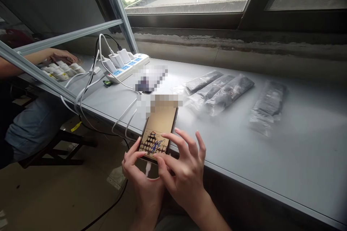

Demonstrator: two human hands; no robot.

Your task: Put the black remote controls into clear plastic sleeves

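- A co-worker's hand (61, 56) rests at the far left of the table (298, 158), beside a row of small white parts (63, 71).
- A power strip (127, 68) holds white chargers (116, 59); their cables (84, 90) trail over the table edge.
- A blurred item (150, 78) lies just beyond the phone (158, 130).
- Three dark bagged packs (219, 92) lie side by side at mid-table; a fourth bag (267, 110) sits apart to the right.
- The left hand (141, 177) grips the phone's lower end from beneath, at the table's near edge, a white cable plugged into its bottom.
- The right hand (184, 169) is open, fingers spread above the screen, thumb on the phone's lower edge.
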